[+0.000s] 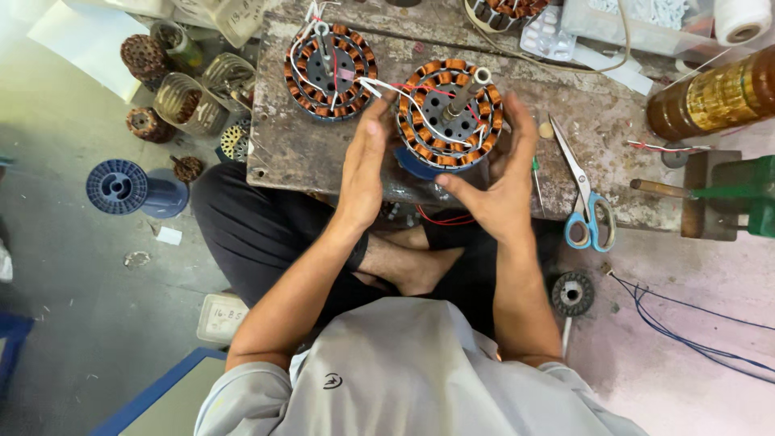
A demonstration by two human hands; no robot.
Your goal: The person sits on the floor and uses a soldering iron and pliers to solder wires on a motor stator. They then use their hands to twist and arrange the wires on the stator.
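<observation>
both hands are cupping the copper-wound motor coil (449,113) at the near edge of the wooden bench (299,149), left hand (362,161) and right hand (502,173) pressing opposite sides, probably steadying it. a second coil (329,71) is lying left; scissors (583,194) right.

We note the stator (450,115) hides its lower rim behind both hands. The brown tape roll (714,97) and green tool (739,194) run off the right edge. A second copper winding (508,8) is cut by the top edge. Left jars (190,101) blur.
</observation>
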